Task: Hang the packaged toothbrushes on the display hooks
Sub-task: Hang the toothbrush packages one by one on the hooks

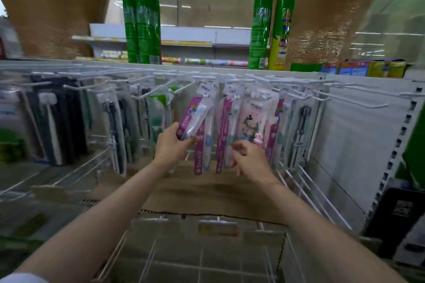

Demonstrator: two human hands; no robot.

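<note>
While most of the white wire display hooks [184, 86] along the rail already carry stock, the work is not finished, because one clear plastic toothbrush pack with a purple card strip [195, 114] is not hanging free. The left hand [171, 145] grips this pack at its lower end, fingers curled round it, and holds it tilted, with its top end up near the tip of a hook in the middle of the rail. Whether the hole in the pack is already over the wire I cannot tell, as the picture is blurred there.

The right hand [250, 156] hovers just beside the lower ends of the hanging purple-and-clear packs [222, 133]; its fingers are loosely curled and seem to hold nothing, though a fingertip may be touching a pack. To the right hang pink cartoon-printed children's packs [251, 122], and to the left hang rows of dark and white toothbrush packs [55, 122].

Judging by this, the task is well along: the left and middle hooks are full, and the pack in hand is at the point of being hung. Several hooks at the far right [358, 99] stand bare. No stock of unhung packs is in view, only a flat brown cardboard sheet [207, 195] on the wire shelf below, so how many remain cannot be told.
</note>
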